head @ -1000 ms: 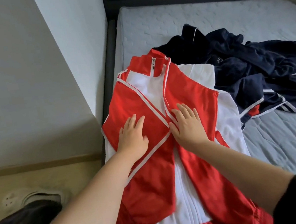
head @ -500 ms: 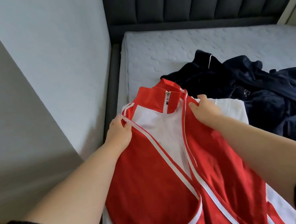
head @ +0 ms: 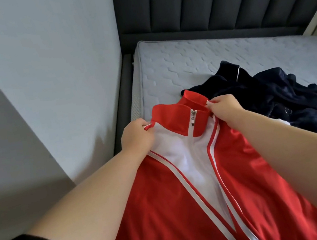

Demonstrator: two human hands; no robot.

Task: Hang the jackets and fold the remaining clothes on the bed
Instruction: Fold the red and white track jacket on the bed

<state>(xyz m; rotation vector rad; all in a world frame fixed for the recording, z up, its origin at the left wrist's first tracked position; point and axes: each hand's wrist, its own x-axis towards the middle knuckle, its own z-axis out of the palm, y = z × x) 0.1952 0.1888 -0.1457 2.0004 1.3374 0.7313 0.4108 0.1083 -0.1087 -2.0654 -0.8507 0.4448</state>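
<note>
In the head view, the left hand [head: 137,132] is pinching the red jacket [head: 168,211] at one shoulder. The right hand [head: 225,107] is gripping it beside the collar [head: 173,117]. The jacket is draping from both hands over the near corner of the bed [head: 185,59], with navy clothes [head: 297,110] heaped just beyond. The person seems to be picking it up for hanging. The next move calls for lifting it clear by the shoulders and finding a hanger; none is showing here.

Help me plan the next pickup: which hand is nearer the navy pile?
Right. The right hand pinches the red jacket beside the navy pile; the left hand grips its opposite shoulder, farther off.
</note>
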